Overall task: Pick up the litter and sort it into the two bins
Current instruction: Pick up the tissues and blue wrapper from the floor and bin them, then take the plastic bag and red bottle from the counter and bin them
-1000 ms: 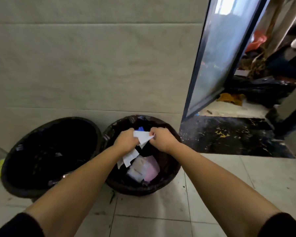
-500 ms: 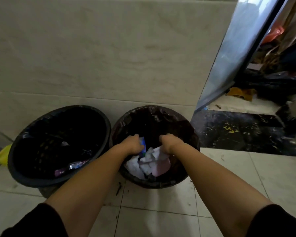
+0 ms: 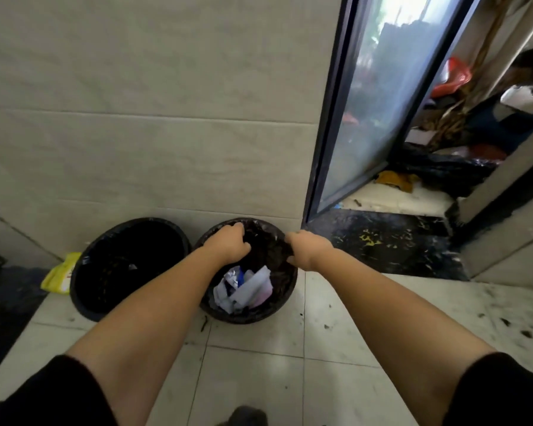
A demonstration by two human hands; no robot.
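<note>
Two round black bins lined with dark bags stand against the tiled wall. The right bin (image 3: 253, 318) holds crumpled white paper (image 3: 249, 286) with bits of pink and blue. Inside the left bin (image 3: 81, 290) it is dark, with only small scraps showing. My left hand (image 3: 228, 245) hangs over the right bin's far left side, fingers loosely curled downward, nothing in it. Over that bin's right rim is my right hand (image 3: 308, 251), also loosely curled and empty. A yellow packet (image 3: 59, 275) lies on the floor left of the left bin.
A glass door (image 3: 366, 103) stands ajar to the right of the bins, above a dark speckled threshold (image 3: 382, 241). Behind it lie dark bags and clutter. The white floor tiles (image 3: 259, 379) carry small dark specks. A shoe tip (image 3: 243, 417) shows at the bottom edge.
The white paper that both hands held over the right bin now lies inside it. Both hands have let go and lifted up out of the bin, apart from each other.
</note>
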